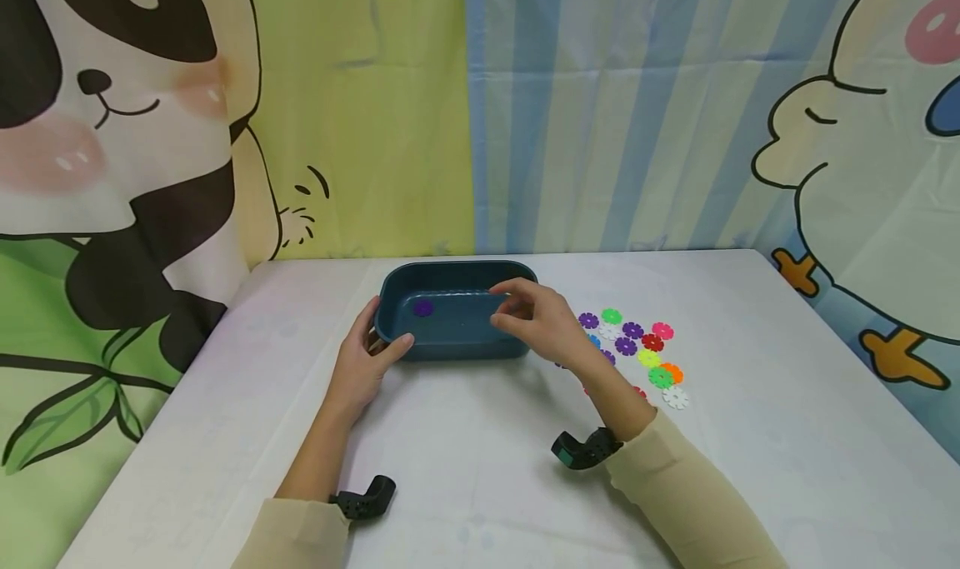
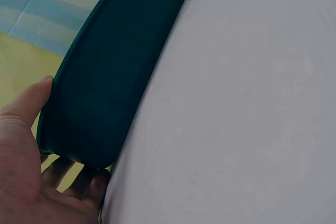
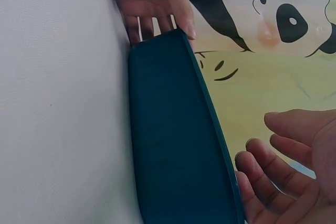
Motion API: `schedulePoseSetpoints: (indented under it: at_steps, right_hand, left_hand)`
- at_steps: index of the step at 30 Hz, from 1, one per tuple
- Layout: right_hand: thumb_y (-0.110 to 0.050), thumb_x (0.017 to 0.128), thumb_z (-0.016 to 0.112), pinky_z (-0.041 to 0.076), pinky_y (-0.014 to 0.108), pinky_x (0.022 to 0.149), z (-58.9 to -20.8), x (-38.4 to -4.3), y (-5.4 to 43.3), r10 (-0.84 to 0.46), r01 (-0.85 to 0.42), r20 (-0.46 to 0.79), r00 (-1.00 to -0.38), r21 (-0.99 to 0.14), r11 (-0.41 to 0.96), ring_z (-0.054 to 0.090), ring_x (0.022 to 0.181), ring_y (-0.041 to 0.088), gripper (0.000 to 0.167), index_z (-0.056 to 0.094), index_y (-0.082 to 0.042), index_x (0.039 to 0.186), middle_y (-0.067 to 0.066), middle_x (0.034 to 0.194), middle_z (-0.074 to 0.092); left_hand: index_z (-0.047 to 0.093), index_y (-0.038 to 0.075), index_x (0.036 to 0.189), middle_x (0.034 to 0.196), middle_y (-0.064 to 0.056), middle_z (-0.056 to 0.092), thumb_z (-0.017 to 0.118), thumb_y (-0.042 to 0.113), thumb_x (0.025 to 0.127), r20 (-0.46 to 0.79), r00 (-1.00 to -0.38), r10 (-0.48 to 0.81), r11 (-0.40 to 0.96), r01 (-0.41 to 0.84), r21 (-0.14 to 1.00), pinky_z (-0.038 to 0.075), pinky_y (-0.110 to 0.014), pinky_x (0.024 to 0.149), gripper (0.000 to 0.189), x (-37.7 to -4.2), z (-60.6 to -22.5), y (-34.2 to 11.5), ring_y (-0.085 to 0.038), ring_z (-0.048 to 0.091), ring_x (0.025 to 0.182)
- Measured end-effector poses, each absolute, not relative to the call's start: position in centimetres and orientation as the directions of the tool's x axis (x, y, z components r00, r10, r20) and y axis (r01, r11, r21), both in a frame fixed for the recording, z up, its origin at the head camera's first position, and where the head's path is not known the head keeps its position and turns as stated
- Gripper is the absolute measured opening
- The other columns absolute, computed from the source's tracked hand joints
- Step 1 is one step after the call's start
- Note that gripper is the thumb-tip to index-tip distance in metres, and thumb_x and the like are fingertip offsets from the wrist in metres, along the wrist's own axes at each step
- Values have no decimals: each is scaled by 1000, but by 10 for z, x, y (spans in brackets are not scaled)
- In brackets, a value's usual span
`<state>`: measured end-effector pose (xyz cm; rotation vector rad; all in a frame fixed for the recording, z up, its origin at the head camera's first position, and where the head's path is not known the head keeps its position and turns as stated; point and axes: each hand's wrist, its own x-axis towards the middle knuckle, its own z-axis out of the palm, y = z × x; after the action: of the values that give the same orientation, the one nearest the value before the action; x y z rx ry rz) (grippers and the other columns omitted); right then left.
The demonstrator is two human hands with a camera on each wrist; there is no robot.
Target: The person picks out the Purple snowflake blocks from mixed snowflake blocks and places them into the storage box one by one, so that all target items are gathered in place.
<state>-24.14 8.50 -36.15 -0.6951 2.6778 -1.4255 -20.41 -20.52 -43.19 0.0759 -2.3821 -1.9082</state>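
Note:
A dark teal rectangular plastic basin [image 1: 465, 351] stands toward the back of the white table. My left hand [image 1: 362, 373] grips its left end, thumb on the rim and fingers against the outer wall. Inside, left of the middle, lies one purple flower-shaped disc [image 1: 423, 308]. Over the basin's right end hovers my right hand [image 1: 546, 323], its fingers loosely bent. The right wrist view shows a gap between the right thumb [image 3: 294, 123] and the fingers, with nothing between them.
To the right of the basin several flower-shaped discs lie scattered, among them a green one [image 1: 661, 377], a white one [image 1: 676, 397] and a pink one [image 1: 663, 331]. My right forearm covers part of them. A cartoon-printed curtain [image 1: 375, 136] hangs behind the table [image 1: 765, 352].

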Motion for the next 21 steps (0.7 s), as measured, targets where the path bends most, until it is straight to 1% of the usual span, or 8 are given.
schedulePoseSetpoints:
  at_steps: [5,11,14,21]
  right_hand:
    - [-18,97,72,60,39,85,-362,-239,91,-391,-386,202,-898,-788,480,70,98,23,38,65,-13,135,7,107,74]
    - [-18,98,72,60,35,82,-360,-238,101,-386,-388,209,-898,-791,474,70,96,21,38,65,-13,134,4,106,74]
    - [-18,97,72,60,35,83,-360,-238,106,-383,-388,210,-900,-787,479,70,97,21,38,64,-13,134,4,105,74]
    - [-17,97,71,62,36,82,-360,-238,117,-366,-361,188,-911,-792,492,70,99,24,40,63,-9,135,7,105,73]
  left_hand:
    - [20,30,166,173,-3,21,75,32,97,33,-995,-94,216,12,976,36,-47,123,88,-204,-433,-205,-31,32,156]
    - [20,31,166,173,-3,21,74,30,98,30,-995,-93,216,9,976,36,-47,123,87,-204,-433,-205,-30,32,156]
    - [20,31,166,173,-2,21,74,30,98,33,-995,-94,214,12,977,36,-47,123,87,-205,-432,-206,-30,32,156]
    - [19,30,166,173,-1,20,75,34,96,26,-996,-90,218,6,976,37,-46,123,90,-205,-433,-206,-30,32,156]
